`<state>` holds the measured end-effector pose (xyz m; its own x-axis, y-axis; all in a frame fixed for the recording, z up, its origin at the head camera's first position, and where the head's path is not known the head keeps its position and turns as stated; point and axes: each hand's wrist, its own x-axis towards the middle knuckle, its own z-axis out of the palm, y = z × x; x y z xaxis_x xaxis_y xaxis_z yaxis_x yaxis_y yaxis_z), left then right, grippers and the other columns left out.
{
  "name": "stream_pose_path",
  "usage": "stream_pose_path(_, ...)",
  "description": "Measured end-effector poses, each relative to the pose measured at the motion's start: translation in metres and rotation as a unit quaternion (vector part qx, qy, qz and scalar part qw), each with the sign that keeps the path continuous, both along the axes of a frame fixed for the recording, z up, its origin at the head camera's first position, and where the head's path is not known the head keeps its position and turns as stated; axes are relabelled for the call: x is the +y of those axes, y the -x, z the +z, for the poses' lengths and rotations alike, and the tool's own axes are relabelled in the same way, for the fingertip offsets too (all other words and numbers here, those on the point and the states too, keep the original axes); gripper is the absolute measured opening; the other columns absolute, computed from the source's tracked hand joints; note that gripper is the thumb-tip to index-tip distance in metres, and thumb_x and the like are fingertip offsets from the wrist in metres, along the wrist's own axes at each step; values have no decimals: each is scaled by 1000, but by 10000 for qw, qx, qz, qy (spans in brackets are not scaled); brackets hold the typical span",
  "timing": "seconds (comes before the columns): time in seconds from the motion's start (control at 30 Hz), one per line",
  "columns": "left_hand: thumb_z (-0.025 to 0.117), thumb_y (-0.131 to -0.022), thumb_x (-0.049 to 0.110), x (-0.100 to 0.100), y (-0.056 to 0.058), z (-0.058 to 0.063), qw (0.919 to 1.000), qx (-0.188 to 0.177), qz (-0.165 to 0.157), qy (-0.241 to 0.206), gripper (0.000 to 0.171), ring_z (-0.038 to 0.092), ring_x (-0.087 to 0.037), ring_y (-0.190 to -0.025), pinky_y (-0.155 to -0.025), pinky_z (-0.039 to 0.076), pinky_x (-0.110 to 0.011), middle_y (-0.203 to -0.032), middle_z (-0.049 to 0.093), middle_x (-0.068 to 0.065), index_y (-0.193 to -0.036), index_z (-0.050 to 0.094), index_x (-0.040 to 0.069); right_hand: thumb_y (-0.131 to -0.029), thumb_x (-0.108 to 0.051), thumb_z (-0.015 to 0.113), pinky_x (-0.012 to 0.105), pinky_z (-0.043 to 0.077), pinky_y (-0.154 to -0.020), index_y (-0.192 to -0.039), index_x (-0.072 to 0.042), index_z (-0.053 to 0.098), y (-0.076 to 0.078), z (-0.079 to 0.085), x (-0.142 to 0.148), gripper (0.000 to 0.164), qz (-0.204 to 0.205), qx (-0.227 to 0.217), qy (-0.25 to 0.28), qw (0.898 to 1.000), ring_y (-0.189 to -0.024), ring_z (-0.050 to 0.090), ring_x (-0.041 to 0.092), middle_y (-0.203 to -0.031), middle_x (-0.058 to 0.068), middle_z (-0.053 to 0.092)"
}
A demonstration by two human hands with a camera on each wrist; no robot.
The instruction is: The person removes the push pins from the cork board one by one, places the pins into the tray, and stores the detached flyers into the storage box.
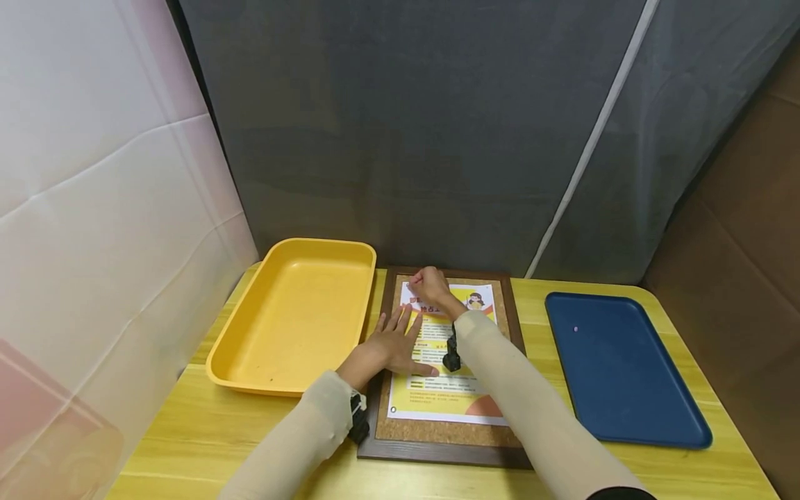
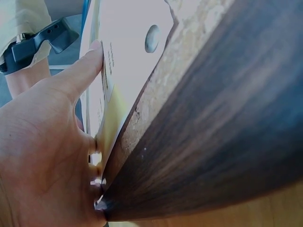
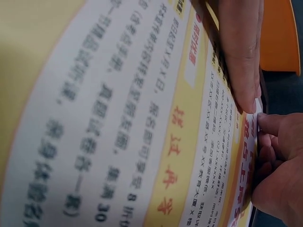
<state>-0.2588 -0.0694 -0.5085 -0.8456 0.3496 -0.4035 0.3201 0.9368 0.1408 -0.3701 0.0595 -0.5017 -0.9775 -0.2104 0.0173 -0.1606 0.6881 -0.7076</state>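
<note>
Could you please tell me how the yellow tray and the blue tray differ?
The yellow tray has high, sloping walls, while the blue tray is shallow with a low rim. The yellow tray stands left of the framed corkboard, the blue tray right of it. The blue tray holds a tiny pinkish piece; the yellow tray shows none. Both are rectangular with rounded corners.

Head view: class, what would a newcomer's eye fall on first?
Probably the bright yellow tray at left. Next, the colourful poster on the framed corkboard at centre, left grip spread across it, right grip near its top-left corner. The blue tray lies at right.
</note>
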Motion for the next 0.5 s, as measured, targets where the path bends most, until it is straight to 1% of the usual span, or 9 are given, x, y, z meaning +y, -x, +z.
stream_pose_path(0.37,59,-81,90,-1,-2,-1,10000,23,-4,-38,131,-15,-31,-163,-129,-7,-59,-176,-16,-11,-171,-2,17,-103,-13,67,33,55,-79,-100,-3,79,0,-2,-1,16,45,53,-79,9999,-78,64,16,-99,10,78)
stream_pose_path(0.5,60,-82,90,-1,-2,0,10000,-1,10,-81,131,-16,-30,-163,-129,-8,-59,-176,-16,-10,-171,-2,17,-102,-13,67,30,53,-75,-100,-2,80,0,-1,-1,16,158,93,-113,9998,-76,62,13,-99,9,78)
